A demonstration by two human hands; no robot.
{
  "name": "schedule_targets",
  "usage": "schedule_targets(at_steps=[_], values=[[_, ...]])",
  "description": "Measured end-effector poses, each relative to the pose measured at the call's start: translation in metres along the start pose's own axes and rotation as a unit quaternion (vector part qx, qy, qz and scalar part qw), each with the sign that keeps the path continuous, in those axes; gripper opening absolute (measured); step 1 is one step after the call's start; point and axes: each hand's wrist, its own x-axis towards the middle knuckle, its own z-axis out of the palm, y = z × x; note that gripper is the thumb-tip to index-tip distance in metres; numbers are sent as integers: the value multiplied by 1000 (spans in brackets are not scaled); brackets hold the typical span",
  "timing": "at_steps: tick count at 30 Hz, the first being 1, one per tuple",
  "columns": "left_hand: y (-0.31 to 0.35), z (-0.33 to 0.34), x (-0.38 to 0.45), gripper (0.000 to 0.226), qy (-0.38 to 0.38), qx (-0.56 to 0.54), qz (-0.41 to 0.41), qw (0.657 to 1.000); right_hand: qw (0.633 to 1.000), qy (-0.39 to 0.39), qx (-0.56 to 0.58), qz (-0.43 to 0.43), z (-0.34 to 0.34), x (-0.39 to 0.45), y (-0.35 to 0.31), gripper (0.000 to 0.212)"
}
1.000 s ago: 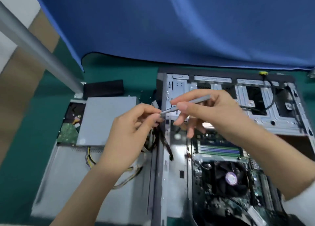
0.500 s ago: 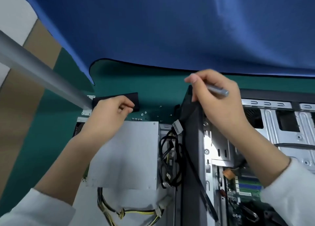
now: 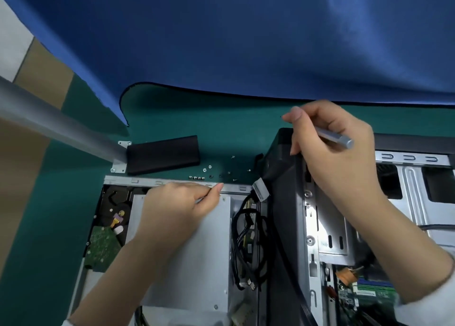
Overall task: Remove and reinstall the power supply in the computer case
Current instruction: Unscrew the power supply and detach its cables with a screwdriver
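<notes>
The grey power supply lies on a metal panel to the left of the open computer case. My left hand hovers over its far edge with fingers loosely curled; I see nothing in it. My right hand grips a grey screwdriver and rests on the case's black front corner. Black cables hang between the power supply and the case.
Several loose screws lie on the green mat just beyond the panel. A black box sits behind them at the foot of a grey pole. A hard drive lies left of the power supply. Blue cloth hangs behind.
My left hand left the screwdriver tip, reached toward the black box, then came back over the power supply's far edge. My right hand carried the screwdriver to the case's front corner.
</notes>
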Motion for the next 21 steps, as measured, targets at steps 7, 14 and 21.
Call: schedule_targets(at_steps=[7,14,21], values=[[-7,8,16,38,-50,-124,-123,983,1000,-3,14,-5,-1,0,0,19],[-26,15,76,6,-75,3,-94,993,1000,-8,12,-4,-1,0,-1,19],[-29,25,86,2,-122,63,-46,989,1000,-13,11,-3,-1,0,-1,18]])
